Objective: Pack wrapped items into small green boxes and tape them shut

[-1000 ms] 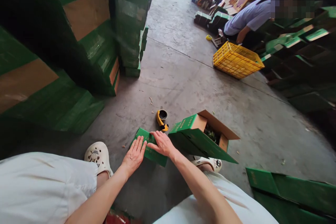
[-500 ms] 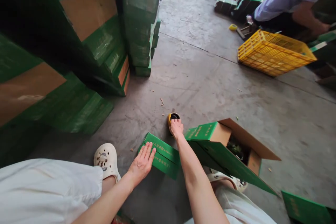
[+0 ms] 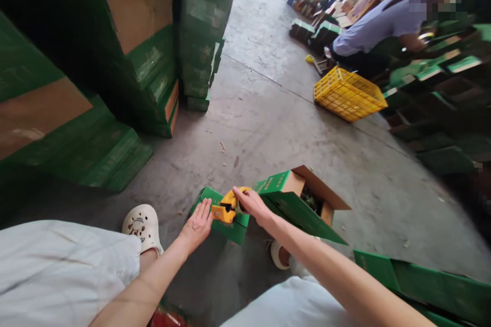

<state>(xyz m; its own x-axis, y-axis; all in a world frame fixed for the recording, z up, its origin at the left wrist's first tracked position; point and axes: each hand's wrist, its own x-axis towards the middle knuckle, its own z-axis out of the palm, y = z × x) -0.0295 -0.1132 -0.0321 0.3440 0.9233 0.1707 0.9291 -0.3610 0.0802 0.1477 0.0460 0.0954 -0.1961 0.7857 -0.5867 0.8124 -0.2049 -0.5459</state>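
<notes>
A closed green carton (image 3: 237, 231) stands on the floor between my feet. My left hand (image 3: 197, 225) lies flat on its top near the left edge, fingers stretched out. Above the same carton, my right hand (image 3: 251, 203) grips a yellow tape dispenser (image 3: 226, 209), its front end close to my left fingertips. Whether the tape touches the cardboard I cannot tell. Just right of my right hand sits an open green carton (image 3: 286, 199) with its brown flap raised and dark, leafy-looking contents inside.
Tall stacks of green cartons (image 3: 149, 56) rise on the left. A yellow plastic crate (image 3: 345, 94) stands at the right, beside a crouching person (image 3: 368, 30) among more green cartons. Another green carton (image 3: 422, 276) lies at the lower right.
My right hand has picked the tape dispenser up off the floor and brought it left over the closed carton. My left hand stays on the carton. The view has swung to the right.
</notes>
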